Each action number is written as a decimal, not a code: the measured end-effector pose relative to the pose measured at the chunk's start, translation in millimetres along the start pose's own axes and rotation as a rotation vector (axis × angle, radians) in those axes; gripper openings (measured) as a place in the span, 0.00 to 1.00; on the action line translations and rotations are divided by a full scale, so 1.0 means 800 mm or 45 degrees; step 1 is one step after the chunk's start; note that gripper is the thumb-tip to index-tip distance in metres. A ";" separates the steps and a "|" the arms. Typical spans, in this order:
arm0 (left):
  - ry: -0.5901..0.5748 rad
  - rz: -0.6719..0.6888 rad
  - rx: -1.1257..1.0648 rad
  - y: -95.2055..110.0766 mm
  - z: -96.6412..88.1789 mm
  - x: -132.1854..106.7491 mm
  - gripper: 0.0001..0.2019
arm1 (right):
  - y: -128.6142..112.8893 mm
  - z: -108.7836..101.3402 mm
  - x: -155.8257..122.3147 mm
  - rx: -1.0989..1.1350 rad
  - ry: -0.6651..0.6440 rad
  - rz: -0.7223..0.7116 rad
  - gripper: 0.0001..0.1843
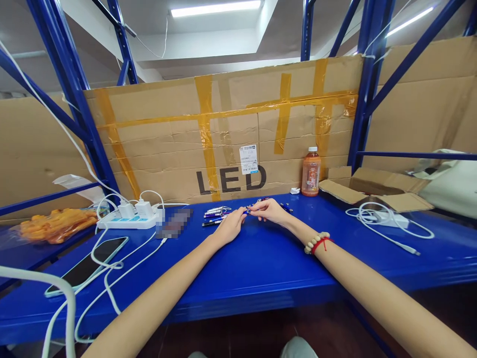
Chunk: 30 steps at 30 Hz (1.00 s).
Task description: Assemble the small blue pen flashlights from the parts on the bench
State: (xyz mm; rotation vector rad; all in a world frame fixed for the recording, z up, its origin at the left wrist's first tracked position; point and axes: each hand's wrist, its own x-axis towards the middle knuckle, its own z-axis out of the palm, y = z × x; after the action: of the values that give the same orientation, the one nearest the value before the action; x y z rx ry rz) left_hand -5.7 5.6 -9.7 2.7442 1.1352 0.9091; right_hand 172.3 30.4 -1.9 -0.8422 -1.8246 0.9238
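Note:
Above the middle of the blue shelf top, my left hand (231, 226) is closed around a slim blue pen (246, 212) with a small shiny part. Only a short length of the pen shows. My right hand (271, 211) pinches at the pen's right end, its fingertips almost meeting those of the left hand. Several pens (215, 215), silver, blue and black, lie side by side just left of my left hand. Small dark blue pieces (286, 208) lie behind my right hand, partly hidden by it.
A white power strip (130, 221) with plugs, a phone (89, 263) and loose white cables occupy the left side. An orange drink bottle (311, 171) stands at the back right. Further right are an open cardboard box (372, 186) and a charger with its cable (391, 219). Taped cardboard (167, 149) closes off the back.

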 end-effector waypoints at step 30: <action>0.117 0.004 0.006 -0.004 0.004 0.000 0.08 | -0.023 0.014 -0.009 -0.170 0.087 0.225 0.18</action>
State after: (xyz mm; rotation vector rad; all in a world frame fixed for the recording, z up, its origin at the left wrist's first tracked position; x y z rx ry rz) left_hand -6.3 8.5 -13.1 2.7346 1.1488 1.0445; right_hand 161.7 12.7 7.5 -1.1194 -1.7886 0.8782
